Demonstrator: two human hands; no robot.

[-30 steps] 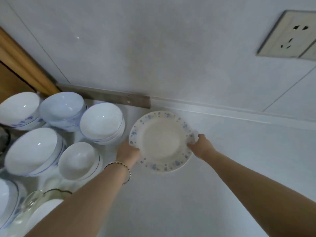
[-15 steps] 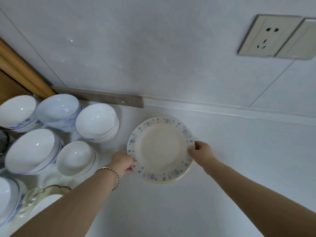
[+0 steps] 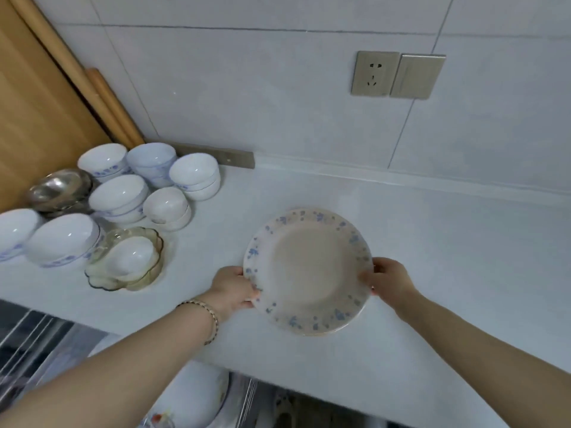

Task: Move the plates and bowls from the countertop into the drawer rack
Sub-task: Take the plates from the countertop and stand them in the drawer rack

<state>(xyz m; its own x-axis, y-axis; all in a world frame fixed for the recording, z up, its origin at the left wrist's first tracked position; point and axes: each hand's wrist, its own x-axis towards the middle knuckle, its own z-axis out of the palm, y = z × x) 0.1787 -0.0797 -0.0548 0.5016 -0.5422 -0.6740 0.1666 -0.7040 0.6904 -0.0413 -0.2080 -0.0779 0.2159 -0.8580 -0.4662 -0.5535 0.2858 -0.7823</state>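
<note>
Two hands grip the flowered plate (image 3: 309,270) near the front edge of the countertop (image 3: 432,242), left hand (image 3: 234,288) at its 9 o'clock, right hand (image 3: 391,282) at 3 o'clock; the carry seems begun, and next it must go down toward 7 o'clock into the drawer rack (image 3: 31,344).

floral plate (image 3: 309,270): cream, blue flowers round the rim, face up, a second rim showing under its near-right edge. left hand (image 3: 233,288) and right hand (image 3: 391,282) grip opposite rims.
white bowls (image 3: 119,194): blue-patterned, upright stacks, clustered left of and behind the plate.
glass bowl (image 3: 102,273): scalloped, white bowl inside, left of the plate.
drawer rack (image 3: 27,344): below-left of the plate, holds a white dish (image 3: 197,396).
</note>
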